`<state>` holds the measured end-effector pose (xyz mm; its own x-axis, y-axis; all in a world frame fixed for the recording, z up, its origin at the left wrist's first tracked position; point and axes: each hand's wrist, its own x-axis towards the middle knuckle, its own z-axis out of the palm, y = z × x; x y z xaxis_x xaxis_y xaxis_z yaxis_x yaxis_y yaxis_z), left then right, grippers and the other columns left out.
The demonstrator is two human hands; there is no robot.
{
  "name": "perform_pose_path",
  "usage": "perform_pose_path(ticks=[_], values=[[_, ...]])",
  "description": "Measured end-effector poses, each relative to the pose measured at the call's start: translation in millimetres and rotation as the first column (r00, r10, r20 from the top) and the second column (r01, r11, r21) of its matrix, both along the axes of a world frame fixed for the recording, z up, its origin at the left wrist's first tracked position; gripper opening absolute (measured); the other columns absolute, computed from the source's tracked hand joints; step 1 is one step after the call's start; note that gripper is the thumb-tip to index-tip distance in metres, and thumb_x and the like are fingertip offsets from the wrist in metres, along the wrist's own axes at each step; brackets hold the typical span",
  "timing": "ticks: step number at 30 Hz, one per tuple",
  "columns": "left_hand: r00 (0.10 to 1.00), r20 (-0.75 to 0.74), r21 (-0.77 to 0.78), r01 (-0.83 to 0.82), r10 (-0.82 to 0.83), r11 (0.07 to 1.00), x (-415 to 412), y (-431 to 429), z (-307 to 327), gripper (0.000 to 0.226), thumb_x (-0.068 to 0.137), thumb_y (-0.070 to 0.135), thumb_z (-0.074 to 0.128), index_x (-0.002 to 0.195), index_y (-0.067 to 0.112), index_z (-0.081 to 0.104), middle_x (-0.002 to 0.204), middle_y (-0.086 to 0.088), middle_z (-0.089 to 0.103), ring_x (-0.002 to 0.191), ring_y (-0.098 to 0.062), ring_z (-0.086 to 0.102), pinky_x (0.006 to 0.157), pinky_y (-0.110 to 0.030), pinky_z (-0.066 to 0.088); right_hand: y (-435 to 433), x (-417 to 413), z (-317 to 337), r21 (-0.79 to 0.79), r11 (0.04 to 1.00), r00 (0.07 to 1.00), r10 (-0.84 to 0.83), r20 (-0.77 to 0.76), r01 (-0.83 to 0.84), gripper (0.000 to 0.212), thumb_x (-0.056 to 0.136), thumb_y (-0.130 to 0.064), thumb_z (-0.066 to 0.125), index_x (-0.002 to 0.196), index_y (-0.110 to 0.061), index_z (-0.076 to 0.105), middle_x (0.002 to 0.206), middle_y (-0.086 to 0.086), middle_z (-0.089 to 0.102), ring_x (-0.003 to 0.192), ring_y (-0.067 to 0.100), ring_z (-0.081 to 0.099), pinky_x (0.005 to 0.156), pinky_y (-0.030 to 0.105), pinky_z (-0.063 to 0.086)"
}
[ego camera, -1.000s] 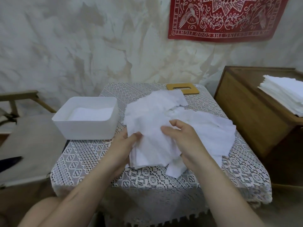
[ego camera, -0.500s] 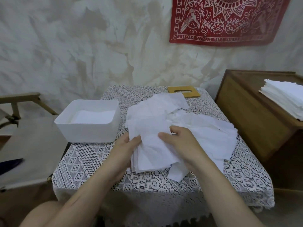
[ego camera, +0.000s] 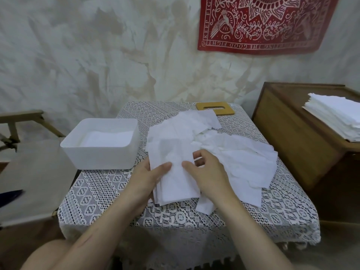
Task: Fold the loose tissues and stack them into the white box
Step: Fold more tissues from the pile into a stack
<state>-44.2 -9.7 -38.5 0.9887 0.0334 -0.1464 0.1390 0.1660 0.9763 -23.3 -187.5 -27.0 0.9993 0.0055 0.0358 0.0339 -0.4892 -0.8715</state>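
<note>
Tissue [ego camera: 176,184], one, held by left hand [ego camera: 147,179] and right hand [ego camera: 211,173].

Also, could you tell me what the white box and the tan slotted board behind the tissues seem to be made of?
The white box looks like matte plastic: smooth walls, rounded corners. The tan board looks like wood or bamboo, from its flat yellowish face and cut slot; no grain shows.

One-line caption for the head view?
Left hand and right hand pinch a tissue over the loose pile, white box at left.
</note>
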Motion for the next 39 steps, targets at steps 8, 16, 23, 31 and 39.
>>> perform_pose_path(ticks=[8,16,23,31,39], values=[[1.000,0.003,-0.039,0.023,-0.023,0.999,0.6,4.6,0.5,0.047,0.083,0.026,0.074,0.127,0.013,0.063,0.115,-0.007,0.078,0.106,-0.030,0.075,0.091,-0.053,0.059,-5.0,6.3,3.3,0.291,0.946,0.975,0.187,-0.121,-0.145,0.022,0.092,-0.036,0.072,0.100,-0.017,0.076,0.080,-0.006,0.074,0.058,0.001,0.064,0.052,0.015,0.044],[1.000,0.002,0.035,0.024,-0.024,0.999,0.1,7.0,-2.8,0.050,0.079,0.021,0.085,0.125,0.013,0.065,0.114,-0.009,0.078,0.102,-0.031,0.076,0.087,-0.052,0.061,4.2,3.2,3.8,0.242,0.962,0.989,0.141,-0.046,-0.126,0.016,0.092,-0.027,0.073,0.082,-0.015,0.072,0.074,0.001,0.072,0.065,0.016,0.067,0.060,0.029,0.048],[0.998,-0.001,0.060,-0.060,0.061,0.996,1.7,26.2,-0.8,0.026,0.096,0.012,0.068,0.122,0.009,0.066,0.112,-0.007,0.079,0.104,-0.030,0.075,0.090,-0.051,0.060,-20.0,8.4,1.0,0.054,0.998,0.999,-0.029,-0.030,0.031,0.017,0.093,-0.031,0.066,0.080,-0.022,0.070,0.072,-0.008,0.076,0.041,0.003,0.040,0.057,0.026,0.037],[0.997,0.027,0.100,-0.078,0.076,0.992,5.1,32.5,-4.4,0.032,0.097,0.016,0.067,0.129,0.017,0.063,0.116,-0.002,0.078,0.107,-0.026,0.074,0.095,-0.053,0.058,-19.2,24.6,-7.6,-0.120,0.987,0.994,-0.110,-0.027,0.106,0.020,0.093,-0.043,0.066,0.104,-0.027,0.066,0.081,-0.008,0.073,0.086,0.013,0.068,0.083,0.032,0.051],[0.998,-0.011,0.069,-0.053,0.054,0.996,9.3,28.9,-8.3,0.026,0.097,0.016,0.066,0.123,0.013,0.065,0.113,-0.005,0.079,0.104,-0.028,0.075,0.092,-0.053,0.058,8.6,41.7,-6.2,-0.204,0.965,0.983,-0.146,0.115,0.167,0.028,0.093,-0.033,0.063,0.073,-0.015,0.056,0.068,-0.001,0.065,0.071,0.023,0.060,0.063,0.033,0.041]])
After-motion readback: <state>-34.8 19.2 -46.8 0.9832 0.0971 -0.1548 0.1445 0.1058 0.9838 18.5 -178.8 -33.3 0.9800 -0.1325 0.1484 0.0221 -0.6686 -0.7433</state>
